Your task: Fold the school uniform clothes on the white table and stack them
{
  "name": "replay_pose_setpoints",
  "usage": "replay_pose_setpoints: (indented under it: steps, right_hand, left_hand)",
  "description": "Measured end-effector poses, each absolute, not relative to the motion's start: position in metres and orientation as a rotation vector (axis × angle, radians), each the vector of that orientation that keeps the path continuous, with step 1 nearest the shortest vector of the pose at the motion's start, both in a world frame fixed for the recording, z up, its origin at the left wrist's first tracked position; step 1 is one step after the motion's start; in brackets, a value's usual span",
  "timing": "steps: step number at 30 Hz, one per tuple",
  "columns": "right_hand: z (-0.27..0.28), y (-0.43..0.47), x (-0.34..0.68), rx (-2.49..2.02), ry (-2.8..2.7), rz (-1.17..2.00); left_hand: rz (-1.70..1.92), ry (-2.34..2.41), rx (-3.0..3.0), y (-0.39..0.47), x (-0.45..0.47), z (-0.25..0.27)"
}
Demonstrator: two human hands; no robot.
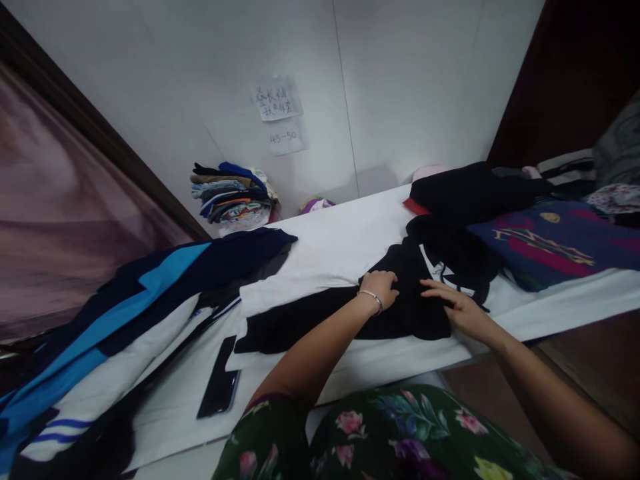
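A black hooded top (400, 300) with a white patch and print near its neck lies across the white-covered table (350, 227), one long sleeve stretched to the left. My left hand (380, 290), with a bracelet at the wrist, rests on the middle of this top, its fingers curled into the cloth. My right hand (465, 312) lies at the top's right part, below the white patch, fingers stretched out and apart. A white garment or cloth lies beneath the sleeve; its exact kind I cannot make out.
Dark and blue garments (175, 280) spread over the left side, with a black phone (220, 383) near the front edge. A folded clothes stack (233, 193) stands by the wall. More clothes, including a navy printed garment (550, 240), lie at the right. Handwritten papers (280, 110) hang behind.
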State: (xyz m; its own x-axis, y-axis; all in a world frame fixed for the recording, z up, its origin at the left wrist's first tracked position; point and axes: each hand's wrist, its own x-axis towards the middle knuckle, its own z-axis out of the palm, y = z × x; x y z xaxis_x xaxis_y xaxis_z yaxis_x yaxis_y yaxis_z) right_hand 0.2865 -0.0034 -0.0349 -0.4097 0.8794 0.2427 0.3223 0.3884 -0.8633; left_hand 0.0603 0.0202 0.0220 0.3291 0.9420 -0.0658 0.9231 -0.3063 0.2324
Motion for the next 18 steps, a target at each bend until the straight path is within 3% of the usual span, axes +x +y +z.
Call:
replay_pose_setpoints:
  steps: [7,11,18]
  right_hand:
    - [-0.054,-0.007,0.295,-1.133,-1.49,1.126]
    - [-0.045,-0.003,0.293,-1.11,-1.414,1.197]
    - [-0.019,0.032,0.281,-1.078,-1.669,1.013]
  left_hand:
    - [1.301,1.14,2.262,-0.033,0.072,0.058]
    - [1.711,0.83,2.218,-0.065,0.07,0.102]
    - [2.147,0.98,1.791,-0.092,0.033,0.145]
